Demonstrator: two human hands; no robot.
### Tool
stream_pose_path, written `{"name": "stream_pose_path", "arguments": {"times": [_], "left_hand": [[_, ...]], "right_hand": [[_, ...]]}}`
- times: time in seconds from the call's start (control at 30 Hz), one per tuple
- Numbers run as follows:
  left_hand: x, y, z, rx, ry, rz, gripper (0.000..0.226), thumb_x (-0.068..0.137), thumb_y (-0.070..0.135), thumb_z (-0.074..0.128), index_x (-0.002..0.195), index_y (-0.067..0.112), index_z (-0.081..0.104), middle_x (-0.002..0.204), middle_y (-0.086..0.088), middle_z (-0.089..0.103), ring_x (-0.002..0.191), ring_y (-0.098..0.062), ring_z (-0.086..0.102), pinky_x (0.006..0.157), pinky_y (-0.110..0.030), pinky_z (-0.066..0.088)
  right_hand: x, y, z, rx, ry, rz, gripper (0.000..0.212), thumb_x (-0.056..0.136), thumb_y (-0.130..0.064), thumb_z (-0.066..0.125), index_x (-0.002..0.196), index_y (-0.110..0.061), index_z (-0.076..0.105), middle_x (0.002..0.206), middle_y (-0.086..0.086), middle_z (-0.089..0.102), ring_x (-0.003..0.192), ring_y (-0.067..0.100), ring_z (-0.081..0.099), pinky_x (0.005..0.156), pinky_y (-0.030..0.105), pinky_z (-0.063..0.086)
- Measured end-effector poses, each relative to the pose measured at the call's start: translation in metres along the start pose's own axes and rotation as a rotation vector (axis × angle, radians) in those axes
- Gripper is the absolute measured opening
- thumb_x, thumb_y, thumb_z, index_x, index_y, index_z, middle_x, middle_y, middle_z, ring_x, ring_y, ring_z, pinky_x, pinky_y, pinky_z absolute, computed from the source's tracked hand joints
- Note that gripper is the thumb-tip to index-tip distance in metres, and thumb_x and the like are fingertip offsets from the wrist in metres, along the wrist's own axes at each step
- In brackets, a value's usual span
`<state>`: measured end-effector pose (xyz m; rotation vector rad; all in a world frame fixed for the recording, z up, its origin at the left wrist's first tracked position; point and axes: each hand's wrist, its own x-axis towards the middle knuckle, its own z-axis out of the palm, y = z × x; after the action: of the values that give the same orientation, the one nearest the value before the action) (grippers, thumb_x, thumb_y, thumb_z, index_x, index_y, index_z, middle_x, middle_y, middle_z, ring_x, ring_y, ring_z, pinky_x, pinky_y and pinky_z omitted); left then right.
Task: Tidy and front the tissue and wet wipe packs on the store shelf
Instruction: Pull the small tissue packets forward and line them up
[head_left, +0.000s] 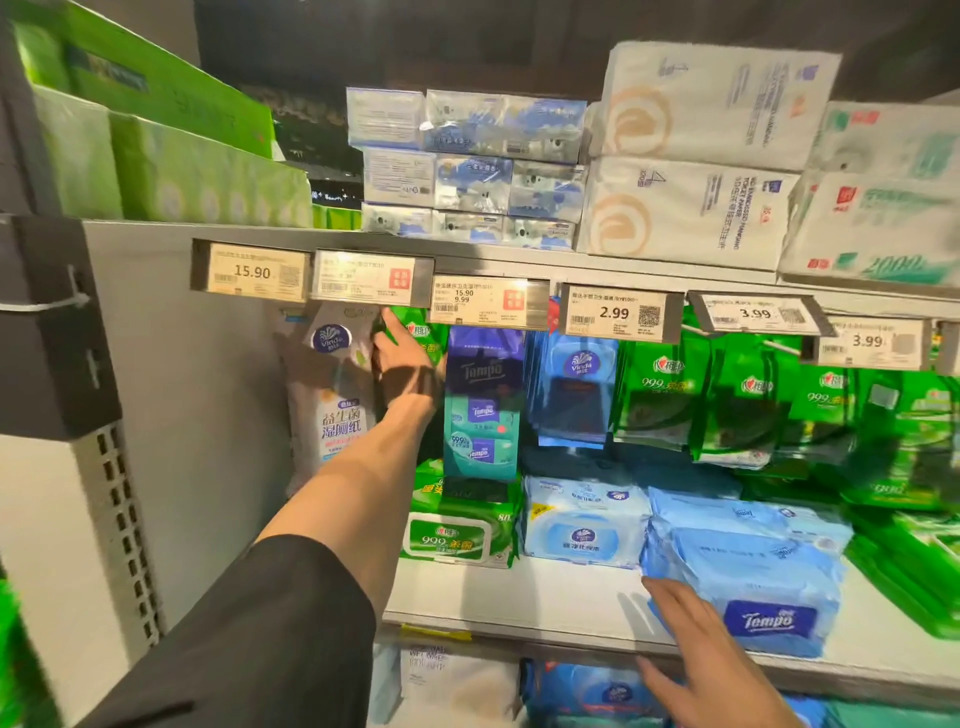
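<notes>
Wet wipe packs and tissue packs fill a grey metal store shelf (545, 592) under dim light. My left hand (402, 364) reaches up and back beneath the price-tag rail (488, 301), its fingers on a hanging green pack (415, 332) between the white Vinda wet toilet paper pouch (332, 395) and the purple-and-teal Tempo hanging packs (483, 410); whether the fingers close round that pack I cannot tell. My right hand (696, 644) hovers low at the shelf's front edge, fingers straight and spread, holding nothing, just beside the blue Tempo wet wipe pack (753, 597) that lies tilted on the shelf surface. Behind it stand a pale blue Vinda wipe pack (582, 525) and a green lidded wipe pack (457, 530). Green hanging packs (727, 400) crowd the right. The upper shelf carries blue tissue bundles (467, 166) and white toilet paper packs (691, 156). A perforated grey upright (119, 519) bounds the left.
</notes>
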<state>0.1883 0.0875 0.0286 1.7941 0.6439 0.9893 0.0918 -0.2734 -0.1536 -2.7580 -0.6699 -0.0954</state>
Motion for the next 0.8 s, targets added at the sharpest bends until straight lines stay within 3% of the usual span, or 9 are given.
{"name": "stream_pose_path", "arguments": {"times": [0.1, 0.17, 0.23, 0.3, 0.4, 0.47, 0.53, 0.7, 0.8], "left_hand": [[0.008, -0.006, 0.009, -0.018, 0.031, -0.021, 0.057, 0.103, 0.047, 0.015, 0.153, 0.022, 0.026, 0.157, -0.011, 0.028, 0.143, -0.032, 0.027, 0.118, -0.043, 0.022], [0.008, -0.007, 0.007, -0.015, 0.007, -0.045, 0.053, 0.105, 0.04, 0.02, 0.153, 0.019, 0.023, 0.154, -0.015, 0.031, 0.14, -0.034, 0.032, 0.116, -0.044, 0.027], [0.003, -0.011, 0.001, 0.076, -0.027, 0.033, 0.051, 0.105, 0.024, 0.024, 0.154, 0.019, 0.014, 0.149, -0.02, 0.034, 0.135, -0.036, 0.038, 0.112, -0.045, 0.032], [-0.006, -0.019, -0.007, 0.104, -0.076, 0.088, 0.059, 0.101, 0.03, 0.029, 0.155, 0.014, 0.011, 0.146, -0.023, 0.037, 0.133, -0.037, 0.04, 0.111, -0.043, 0.034], [-0.022, -0.043, -0.015, 0.129, -0.261, 0.053, 0.063, 0.091, 0.032, 0.06, 0.145, 0.007, 0.038, 0.143, -0.02, 0.046, 0.13, -0.032, 0.046, 0.109, -0.032, 0.036], [-0.029, -0.055, -0.02, 0.251, -0.321, 0.03, 0.041, 0.085, 0.034, 0.068, 0.119, 0.012, 0.063, 0.12, -0.019, 0.065, 0.109, -0.033, 0.061, 0.093, -0.034, 0.05], [-0.036, -0.06, -0.026, 0.319, -0.268, 0.101, 0.045, 0.077, 0.039, 0.074, 0.107, 0.006, 0.067, 0.099, -0.021, 0.069, 0.092, -0.036, 0.066, 0.077, -0.035, 0.054], [-0.076, -0.084, -0.038, 0.35, -0.162, 0.261, 0.097, 0.075, 0.032, 0.082, 0.145, 0.0, 0.023, 0.14, -0.024, 0.036, 0.134, -0.037, 0.033, 0.11, -0.044, 0.035], [-0.091, -0.109, -0.045, 0.49, -0.124, 0.346, 0.102, 0.072, 0.031, 0.084, 0.148, 0.002, 0.021, 0.141, -0.025, 0.035, 0.134, -0.04, 0.031, 0.111, -0.047, 0.032]], "right_hand": [[0.001, 0.005, 0.001, -0.024, -0.025, 0.02, 0.097, 0.074, -0.073, 0.033, 0.155, -0.026, 0.01, 0.158, -0.01, 0.013, 0.146, 0.009, 0.017, 0.12, 0.023, 0.015], [0.001, 0.009, 0.002, -0.038, -0.053, 0.036, 0.101, 0.071, -0.075, 0.028, 0.156, -0.025, 0.005, 0.159, -0.009, 0.01, 0.148, 0.009, 0.014, 0.12, 0.023, 0.012], [0.0, 0.011, 0.0, -0.042, -0.054, 0.032, 0.094, 0.079, -0.068, 0.038, 0.156, -0.025, 0.004, 0.159, -0.009, 0.01, 0.147, 0.011, 0.016, 0.119, 0.022, 0.014], [0.002, 0.01, -0.003, -0.035, -0.041, 0.019, 0.087, 0.087, -0.058, 0.049, 0.156, -0.025, 0.006, 0.158, -0.009, 0.014, 0.145, 0.011, 0.019, 0.117, 0.021, 0.018], [0.002, 0.005, -0.005, -0.026, -0.045, 0.004, 0.083, 0.092, -0.049, 0.054, 0.156, -0.025, 0.008, 0.155, -0.009, 0.017, 0.143, 0.01, 0.022, 0.116, 0.021, 0.021], [0.002, 0.0, -0.005, -0.024, -0.043, -0.007, 0.082, 0.092, -0.048, 0.055, 0.156, -0.025, 0.009, 0.154, -0.009, 0.02, 0.142, 0.01, 0.024, 0.115, 0.022, 0.025], [0.001, -0.001, -0.003, -0.011, -0.033, -0.023, 0.08, 0.092, -0.049, 0.055, 0.156, -0.026, 0.011, 0.154, -0.009, 0.022, 0.14, 0.01, 0.026, 0.114, 0.024, 0.029], [0.0, -0.003, -0.006, -0.026, -0.028, -0.034, 0.082, 0.092, -0.047, 0.055, 0.157, -0.023, 0.011, 0.157, -0.005, 0.021, 0.143, 0.016, 0.025, 0.116, 0.026, 0.025], [0.001, 0.0, -0.014, -0.005, 0.0, -0.07, 0.082, 0.088, -0.049, 0.055, 0.156, -0.021, 0.019, 0.156, -0.004, 0.024, 0.144, 0.017, 0.026, 0.118, 0.028, 0.024]]}}
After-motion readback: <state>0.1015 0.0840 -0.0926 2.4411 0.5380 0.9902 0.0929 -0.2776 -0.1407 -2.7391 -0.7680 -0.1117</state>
